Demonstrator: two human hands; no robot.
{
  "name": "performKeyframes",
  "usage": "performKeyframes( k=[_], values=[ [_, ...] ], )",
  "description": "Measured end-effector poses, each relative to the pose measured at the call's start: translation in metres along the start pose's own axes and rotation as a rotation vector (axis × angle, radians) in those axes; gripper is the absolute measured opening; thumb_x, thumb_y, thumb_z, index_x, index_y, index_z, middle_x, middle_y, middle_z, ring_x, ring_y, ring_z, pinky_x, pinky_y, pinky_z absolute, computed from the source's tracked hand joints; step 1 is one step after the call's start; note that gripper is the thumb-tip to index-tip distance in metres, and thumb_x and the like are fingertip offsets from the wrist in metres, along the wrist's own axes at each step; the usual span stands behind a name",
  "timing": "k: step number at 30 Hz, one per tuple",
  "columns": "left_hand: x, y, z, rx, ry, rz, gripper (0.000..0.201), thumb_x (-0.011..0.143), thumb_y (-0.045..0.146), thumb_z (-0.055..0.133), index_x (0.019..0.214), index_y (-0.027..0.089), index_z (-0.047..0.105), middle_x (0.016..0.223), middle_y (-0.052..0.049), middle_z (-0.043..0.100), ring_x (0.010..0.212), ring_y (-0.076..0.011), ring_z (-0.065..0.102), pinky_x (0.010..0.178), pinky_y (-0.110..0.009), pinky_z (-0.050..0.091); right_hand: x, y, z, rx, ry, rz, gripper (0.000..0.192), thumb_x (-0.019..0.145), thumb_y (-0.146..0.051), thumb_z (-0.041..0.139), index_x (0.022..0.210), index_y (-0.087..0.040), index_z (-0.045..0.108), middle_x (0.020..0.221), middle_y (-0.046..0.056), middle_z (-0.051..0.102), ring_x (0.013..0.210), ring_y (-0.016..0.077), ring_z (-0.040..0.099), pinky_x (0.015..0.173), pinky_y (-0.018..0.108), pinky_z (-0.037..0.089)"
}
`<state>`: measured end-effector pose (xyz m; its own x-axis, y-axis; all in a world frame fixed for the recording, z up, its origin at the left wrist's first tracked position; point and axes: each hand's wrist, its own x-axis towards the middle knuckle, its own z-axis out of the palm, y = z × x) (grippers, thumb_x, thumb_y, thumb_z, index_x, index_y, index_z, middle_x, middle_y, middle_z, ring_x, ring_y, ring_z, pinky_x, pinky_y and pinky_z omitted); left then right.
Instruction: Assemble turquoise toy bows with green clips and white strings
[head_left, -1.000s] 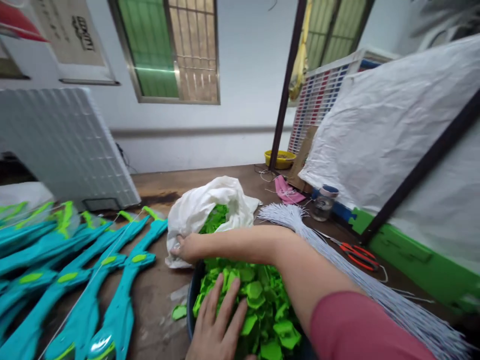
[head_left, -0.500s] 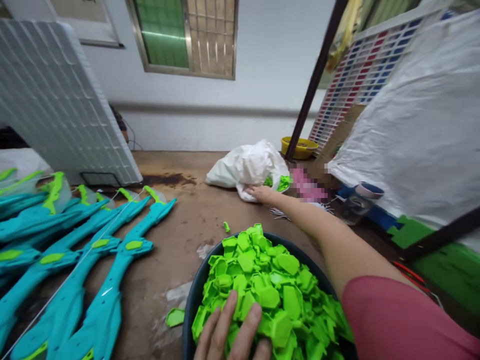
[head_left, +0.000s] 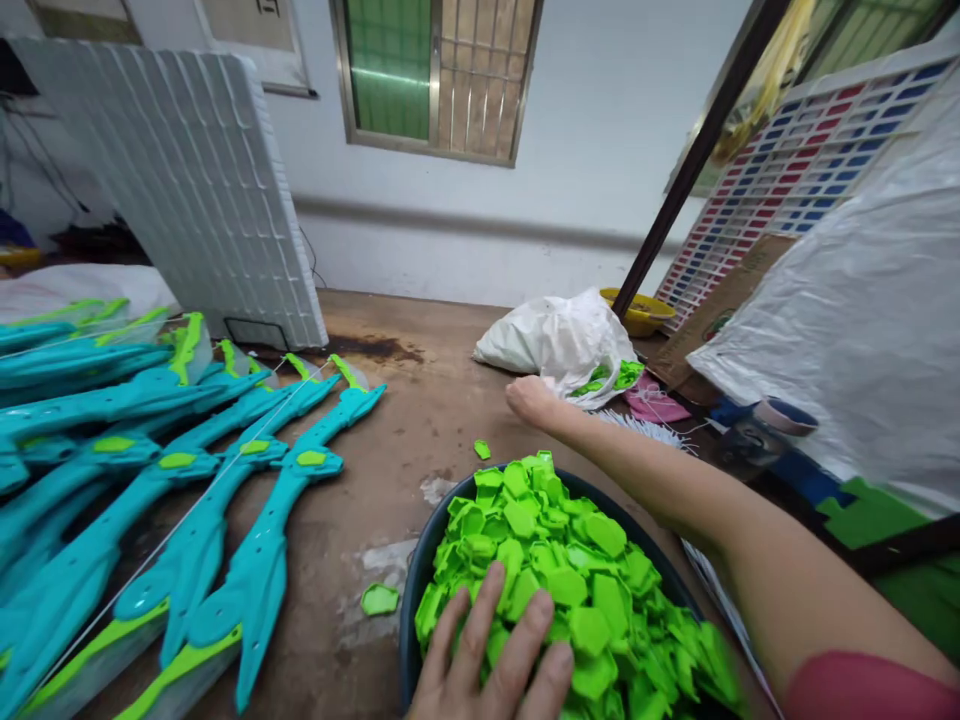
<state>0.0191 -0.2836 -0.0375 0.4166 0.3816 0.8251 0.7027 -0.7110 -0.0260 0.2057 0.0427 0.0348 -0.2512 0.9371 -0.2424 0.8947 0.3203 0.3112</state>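
A dark round bowl (head_left: pixel 417 575) heaped with bright green plastic pieces (head_left: pixel 559 560) sits at the near edge of the brown table. My left hand (head_left: pixel 495 665) lies flat on the pile with its fingers spread. My right hand (head_left: pixel 529 398) reaches past the bowl, fingers curled in, and stops just short of a crumpled white bag (head_left: pixel 555 335). More green pieces spill from the bag's mouth. Nothing shows inside the right hand.
Several teal and green toy swords (head_left: pixel 247 560) lie in rows on the left. A white foam panel (head_left: pixel 187 190) leans behind them. Loose green pieces (head_left: pixel 380 599) lie on the table. White cords (head_left: pixel 645 428), a jar (head_left: pixel 757 435), a yellow bowl (head_left: pixel 645 315) and plastic sheeting (head_left: pixel 862 320) crowd the right.
My right hand carried the white bag from beside the bowl to the far right of the table and has come off it. The left hand stayed on the green pieces.
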Motion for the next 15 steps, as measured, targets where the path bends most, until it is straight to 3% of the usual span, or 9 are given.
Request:
performKeyframes(
  k=[4,6,8,10,12,15],
  values=[
    [0.001,0.000,-0.017,-0.049,0.010,0.073,0.035,0.097,0.038,0.062,0.125,0.018,0.068,0.170,-0.008,0.035,0.154,-0.0481,0.028,0.125,-0.068,0.020,-0.011,-0.054,-0.007,0.121,-0.180,-0.179,0.035,0.101,-0.044,0.064,0.118,-0.014,0.066,0.114,0.008,0.070,0.099,0.0199,0.069,0.088,0.040,0.060],
    [0.001,-0.007,-0.035,-0.097,0.068,0.047,0.041,0.104,0.044,0.047,0.128,0.017,0.065,0.167,-0.009,0.039,0.152,-0.0443,0.034,0.124,-0.067,0.022,-0.020,-0.070,-0.008,0.157,-0.264,-0.230,0.031,0.100,-0.042,0.066,0.111,-0.013,0.068,0.106,0.006,0.071,0.092,0.0182,0.070,0.083,0.037,0.061],
    [-0.002,-0.024,-0.054,-0.149,0.076,-0.097,0.040,0.107,0.035,0.039,0.134,0.016,0.060,0.159,-0.013,0.050,0.148,-0.0356,0.042,0.123,-0.059,0.031,-0.027,-0.076,-0.006,0.186,-0.301,-0.242,0.028,0.099,-0.039,0.067,0.109,-0.013,0.068,0.106,0.005,0.070,0.092,0.0181,0.069,0.083,0.036,0.061],
    [-0.011,-0.047,-0.068,-0.166,-0.005,-0.351,0.039,0.103,0.018,0.042,0.140,0.014,0.054,0.146,-0.017,0.060,0.142,-0.0301,0.047,0.117,-0.051,0.042,-0.033,-0.075,-0.006,0.224,-0.304,-0.223,0.026,0.099,-0.037,0.068,0.109,-0.013,0.068,0.106,0.005,0.070,0.093,0.0182,0.069,0.083,0.036,0.061],
    [-0.025,-0.069,-0.070,-0.094,-0.104,-0.546,0.039,0.101,0.011,0.043,0.138,0.014,0.055,0.141,-0.017,0.062,0.135,-0.0294,0.051,0.113,-0.052,0.045,-0.038,-0.069,-0.010,0.278,-0.282,-0.174,0.025,0.099,-0.037,0.067,0.108,-0.013,0.068,0.104,0.005,0.070,0.090,0.0171,0.069,0.080,0.034,0.061],
    [-0.046,-0.087,-0.054,-0.145,-0.447,-0.598,0.038,0.098,0.012,0.050,0.135,0.014,0.060,0.147,-0.017,0.059,0.139,-0.0355,0.046,0.112,-0.058,0.045,-0.050,-0.054,-0.030,0.395,-0.187,-0.065,0.027,0.101,-0.039,0.064,0.107,-0.013,0.067,0.096,0.003,0.069,0.080,0.0140,0.068,0.073,0.031,0.060]
  ],
)
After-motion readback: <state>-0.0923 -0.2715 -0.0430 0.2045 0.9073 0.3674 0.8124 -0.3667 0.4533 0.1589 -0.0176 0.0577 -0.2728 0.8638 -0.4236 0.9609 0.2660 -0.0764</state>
